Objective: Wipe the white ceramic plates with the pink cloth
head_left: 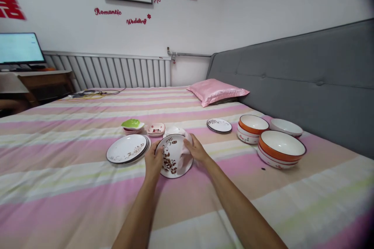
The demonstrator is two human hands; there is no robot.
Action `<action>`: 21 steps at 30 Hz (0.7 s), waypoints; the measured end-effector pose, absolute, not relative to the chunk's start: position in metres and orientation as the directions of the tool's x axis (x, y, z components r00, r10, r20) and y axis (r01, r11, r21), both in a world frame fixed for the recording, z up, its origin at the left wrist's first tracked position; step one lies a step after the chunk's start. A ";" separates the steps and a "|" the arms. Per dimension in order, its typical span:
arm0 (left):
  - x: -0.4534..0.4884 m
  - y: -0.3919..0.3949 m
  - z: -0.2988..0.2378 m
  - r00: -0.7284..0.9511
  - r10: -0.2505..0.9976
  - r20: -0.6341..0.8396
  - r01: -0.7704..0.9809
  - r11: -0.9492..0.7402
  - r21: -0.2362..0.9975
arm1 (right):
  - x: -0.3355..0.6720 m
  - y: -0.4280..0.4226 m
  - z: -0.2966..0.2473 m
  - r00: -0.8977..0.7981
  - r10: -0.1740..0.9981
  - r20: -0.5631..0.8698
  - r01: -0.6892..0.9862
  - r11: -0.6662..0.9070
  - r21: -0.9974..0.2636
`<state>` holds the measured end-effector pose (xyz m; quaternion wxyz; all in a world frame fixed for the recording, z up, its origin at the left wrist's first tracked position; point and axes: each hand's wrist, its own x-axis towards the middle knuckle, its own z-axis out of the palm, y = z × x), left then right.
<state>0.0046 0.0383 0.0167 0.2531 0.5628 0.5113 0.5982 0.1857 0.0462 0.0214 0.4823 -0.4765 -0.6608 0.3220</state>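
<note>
A white plate [173, 163] with a brown flower pattern and dark rim is tilted up in front of me. My left hand [154, 158] grips its left edge, thumb on the face. My right hand [196, 148] is closed on a pale pink cloth [185, 156] that lies against the plate's right side. Left of the plate is a stack of larger flowered plates [126, 148]. Behind it stand small white bowls [173, 130], partly hidden, and a red-patterned dish [155, 128].
Green leaf-shaped dish [131, 124] on other dishes, back left. Small plates [219, 125] lie right of centre. Orange-banded bowls [253, 123] [281, 151] and a white bowl [286, 126] stand at right. Pink pillow [217, 91] near the grey headboard [298, 66]; cables [99, 92] far left on the striped bedsheet [73, 202].
</note>
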 end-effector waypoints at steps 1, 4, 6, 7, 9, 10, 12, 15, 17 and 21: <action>0.006 0.041 0.014 -0.243 0.880 0.407 0.250 -0.349 0.903 | 0.188 0.047 0.019 -0.089 0.940 0.329 0.310 0.340 -0.888; 0.005 0.043 0.004 -0.248 0.894 0.373 0.193 -0.332 0.923 | 0.195 0.047 0.011 -0.130 0.951 0.280 0.297 0.307 -0.904; 0.003 0.041 0.001 -0.244 0.909 0.338 0.146 -0.311 0.939 | 0.198 0.046 0.008 -0.140 0.961 0.240 0.249 0.269 -0.931; 0.002 0.041 0.001 -0.240 0.916 0.322 0.128 -0.299 0.946 | 0.200 0.046 0.008 -0.133 0.963 0.233 0.205 0.257 -0.944; 0.001 0.040 0.003 -0.232 0.924 0.303 0.124 -0.281 0.952 | 0.203 0.045 0.011 -0.156 0.968 0.195 0.064 0.207 -0.976; 0.001 0.040 0.005 -0.229 0.925 0.303 0.139 -0.278 0.951 | 0.204 0.045 0.013 -0.190 0.971 0.145 -0.002 0.147 -0.989; 0.002 0.039 0.008 -0.222 0.924 0.311 0.169 -0.277 0.946 | 0.209 0.044 0.017 -0.259 0.965 0.049 -0.090 0.026 -0.996; 0.003 0.039 0.010 -0.224 0.926 0.305 0.166 -0.272 0.948 | 0.217 0.045 0.021 -0.251 0.966 0.064 -0.146 0.028 -0.989; 0.004 0.039 0.009 -0.225 0.932 0.284 0.136 -0.258 0.956 | 0.221 0.046 0.022 -0.216 0.967 0.131 -0.159 0.098 -0.982; 0.004 0.039 0.005 -0.232 0.936 0.265 0.113 -0.244 0.963 | 0.226 0.049 0.022 -0.076 0.995 0.063 -0.168 0.050 -0.984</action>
